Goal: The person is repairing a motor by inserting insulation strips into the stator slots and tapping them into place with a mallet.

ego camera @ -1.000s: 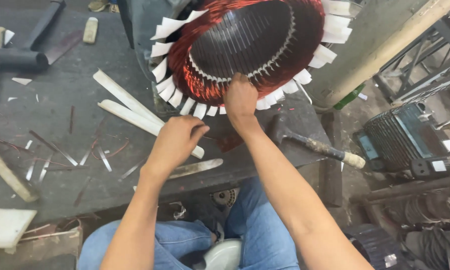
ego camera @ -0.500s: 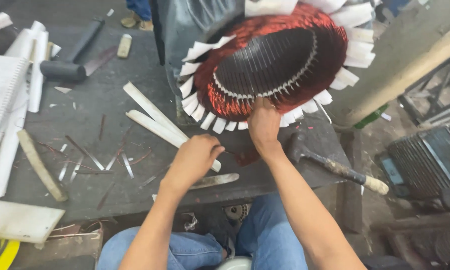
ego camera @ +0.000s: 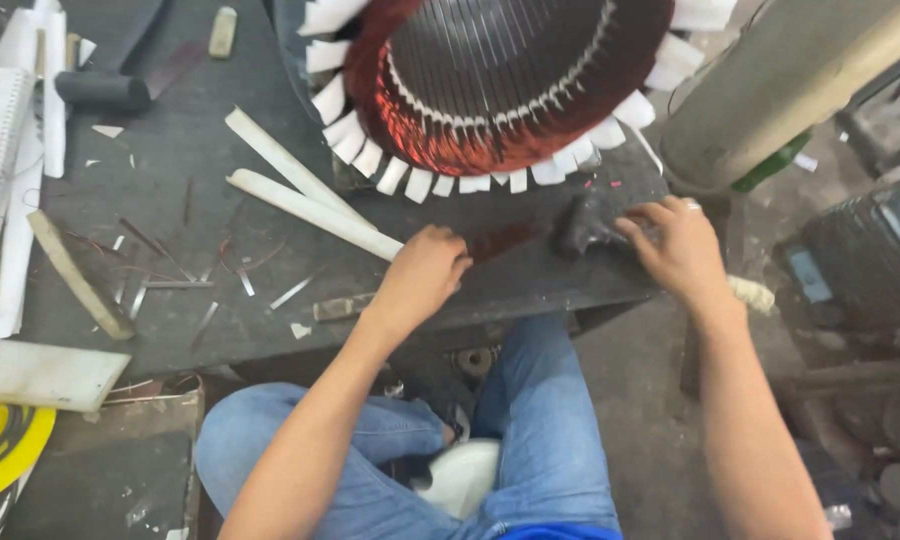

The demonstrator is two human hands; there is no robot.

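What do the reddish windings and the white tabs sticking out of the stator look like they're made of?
Windings: probably enamelled copper wire, going by the glossy red-orange bundled strands. White tabs: likely insulating paper or thin plastic sheet, being matte, flat and slightly bent; which one cannot be told.

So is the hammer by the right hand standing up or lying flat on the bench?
Lying flat. The hammer rests on its side on the dark workbench, with the right hand over its handle, so whether the fingers grip it cannot be told.
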